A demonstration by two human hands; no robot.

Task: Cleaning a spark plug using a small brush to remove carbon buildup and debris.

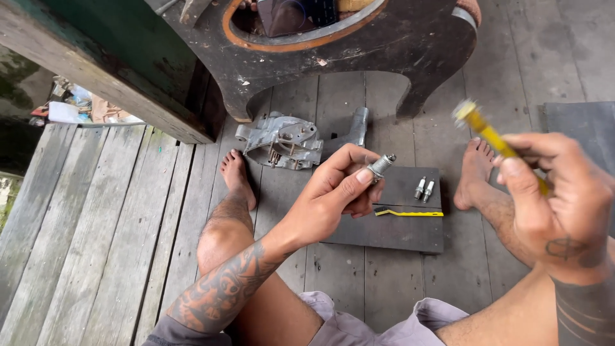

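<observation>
My left hand [336, 189] holds a spark plug [380, 166] between thumb and fingers, its threaded metal end pointing up and to the right. My right hand [554, 198] is closed on a yellow-handled brush [488, 134], raised at the right with its blurred bristle end toward the upper left. Below my left hand a dark flat board [397, 230] lies on the wooden floor. Two more spark plugs [423, 189] rest on the board, and a thin yellow strip [410, 213] lies beside them.
A grey metal engine casing [282, 141] sits on the planks beyond my left foot [236, 176]. My right foot [473, 173] is beside the board. A dark wooden chair [359, 45] stands ahead, a green beam [109, 64] at the left.
</observation>
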